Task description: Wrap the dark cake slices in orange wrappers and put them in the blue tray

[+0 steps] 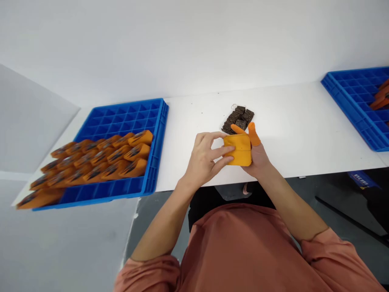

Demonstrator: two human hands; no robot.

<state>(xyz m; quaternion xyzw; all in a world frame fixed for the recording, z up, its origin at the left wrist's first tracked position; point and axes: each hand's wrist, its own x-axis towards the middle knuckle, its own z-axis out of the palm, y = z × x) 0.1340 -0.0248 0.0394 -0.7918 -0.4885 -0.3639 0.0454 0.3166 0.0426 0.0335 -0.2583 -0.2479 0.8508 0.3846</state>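
Note:
A small yellow pouch (240, 154), flat and squarish with rounded corners and a seam across it, is held between both hands above the table's front edge. My left hand (204, 159) grips its left side, with fingertips lying on the face toward me. Behind its right side is my right hand (259, 157), which supports it from the back. Orange finger cots cover two digits of that hand, and they stick up past the pouch's top edge. Just beyond lies a clear tray of dark brown textured squares (233, 121), partly hidden by an orange fingertip.
On the left, a blue divided crate (158, 150) holds rows of orange pouches (111, 156) with dark contents showing; some overhang its left side. Another blue crate (343, 97) at the right edge has several orange pieces (381, 97). Both stand on the white table (291, 129) against a wall.

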